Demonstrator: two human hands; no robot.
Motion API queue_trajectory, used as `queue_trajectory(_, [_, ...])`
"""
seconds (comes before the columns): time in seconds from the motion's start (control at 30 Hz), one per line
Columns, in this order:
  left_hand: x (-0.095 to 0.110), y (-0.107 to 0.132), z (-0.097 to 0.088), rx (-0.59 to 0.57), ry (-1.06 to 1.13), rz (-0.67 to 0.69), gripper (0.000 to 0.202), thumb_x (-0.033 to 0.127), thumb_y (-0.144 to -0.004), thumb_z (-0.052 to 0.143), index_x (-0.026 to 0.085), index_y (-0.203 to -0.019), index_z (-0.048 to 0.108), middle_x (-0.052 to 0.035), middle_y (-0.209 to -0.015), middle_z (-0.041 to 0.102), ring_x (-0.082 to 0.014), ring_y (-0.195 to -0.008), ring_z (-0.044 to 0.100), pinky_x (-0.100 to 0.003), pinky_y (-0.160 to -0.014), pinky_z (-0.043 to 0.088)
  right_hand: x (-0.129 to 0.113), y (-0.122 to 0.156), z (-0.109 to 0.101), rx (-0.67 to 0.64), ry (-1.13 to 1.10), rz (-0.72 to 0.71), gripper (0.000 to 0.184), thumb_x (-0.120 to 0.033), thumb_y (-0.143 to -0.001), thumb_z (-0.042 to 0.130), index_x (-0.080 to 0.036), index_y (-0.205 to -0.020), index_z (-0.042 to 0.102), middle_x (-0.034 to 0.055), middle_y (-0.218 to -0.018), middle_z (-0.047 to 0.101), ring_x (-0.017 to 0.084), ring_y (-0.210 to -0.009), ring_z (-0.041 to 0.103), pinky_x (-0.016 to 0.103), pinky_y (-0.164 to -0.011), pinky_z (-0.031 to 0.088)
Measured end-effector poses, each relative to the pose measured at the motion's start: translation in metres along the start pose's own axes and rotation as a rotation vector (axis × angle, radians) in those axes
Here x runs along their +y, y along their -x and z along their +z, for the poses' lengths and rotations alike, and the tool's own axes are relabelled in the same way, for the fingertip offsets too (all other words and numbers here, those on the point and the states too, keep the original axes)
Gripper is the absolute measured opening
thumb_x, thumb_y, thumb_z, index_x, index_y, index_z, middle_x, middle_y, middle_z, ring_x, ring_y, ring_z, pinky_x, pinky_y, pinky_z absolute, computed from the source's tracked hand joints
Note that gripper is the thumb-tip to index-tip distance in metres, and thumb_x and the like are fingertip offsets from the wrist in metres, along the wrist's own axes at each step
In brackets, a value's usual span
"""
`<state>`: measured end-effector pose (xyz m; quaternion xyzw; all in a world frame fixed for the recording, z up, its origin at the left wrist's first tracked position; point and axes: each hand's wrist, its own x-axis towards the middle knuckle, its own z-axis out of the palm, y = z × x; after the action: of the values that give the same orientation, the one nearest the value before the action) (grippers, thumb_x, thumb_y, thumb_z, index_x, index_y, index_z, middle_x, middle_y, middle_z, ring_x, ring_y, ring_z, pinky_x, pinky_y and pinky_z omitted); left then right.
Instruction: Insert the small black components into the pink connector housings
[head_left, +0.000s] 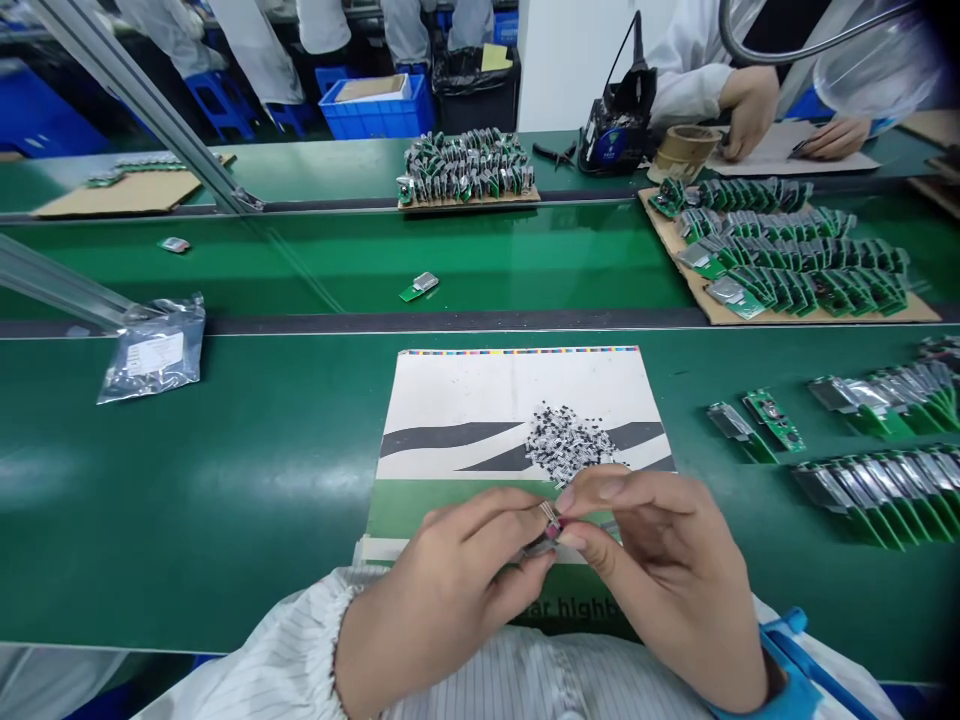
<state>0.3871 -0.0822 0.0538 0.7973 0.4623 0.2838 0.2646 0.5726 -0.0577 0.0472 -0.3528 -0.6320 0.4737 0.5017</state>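
My left hand (442,590) and my right hand (667,570) meet just above the near edge of a printed card sheet (450,400). Both pinch one tiny part with thin metal legs (549,518) between fingertips and thumbs. A pile of several small black-and-silver components (566,445) lies on the sheet just beyond my fingers. White striped sleeves cover my forearms, and the right wrist has a blue strap (787,660).
Rows of small green circuit boards (877,470) lie to the right, more on a cardboard tray (787,265) and a far tray (465,165). A silver bag (154,350) lies left. One loose board (420,287) is on the belt. Another person's hands (750,105) work at the far right beside a soldering station (619,125).
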Motion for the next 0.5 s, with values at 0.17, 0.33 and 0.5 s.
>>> queue_trajectory(0.17, [-0.005, -0.019, 0.004, -0.034, 0.361, -0.139, 0.027, 0.02, -0.084, 0.066, 0.023, -0.104, 0.049, -0.0046, -0.105, 0.068, -0.0173, -0.093, 0.069, -0.027, -0.079, 0.057, 0.015, -0.005, -0.012, -0.179, 0.113, 0.105, 0.018, -0.03, -0.088, 0.064, -0.029, -0.105, 0.058, 0.0058, -0.123, 0.062, 0.022, -0.113, 0.061, 0.036, -0.088, 0.057])
queue_trajectory(0.33, [-0.039, -0.079, -0.007, -0.13, 0.274, -0.16, 0.064, 0.038, -0.071, 0.079, 0.019, -0.122, 0.046, -0.0116, -0.115, 0.065, -0.0243, -0.105, 0.064, -0.036, -0.086, 0.056, 0.028, -0.013, -0.046, 0.01, 0.362, 0.073, 0.011, -0.035, -0.092, 0.056, -0.026, -0.099, 0.056, 0.0029, -0.095, 0.069, 0.018, -0.085, 0.069, 0.027, -0.068, 0.057])
queue_trajectory(0.5, [-0.12, -0.173, -0.041, 0.073, -0.279, -0.209, 0.035, 0.026, -0.094, 0.05, 0.005, -0.122, 0.053, -0.0216, -0.134, 0.053, -0.0306, -0.13, 0.043, -0.048, -0.111, 0.031, 0.051, -0.025, -0.107, 0.152, 1.192, 0.093, 0.018, -0.032, -0.092, 0.054, -0.019, -0.103, 0.06, 0.0084, -0.091, 0.071, 0.024, -0.081, 0.066, 0.034, -0.068, 0.05])
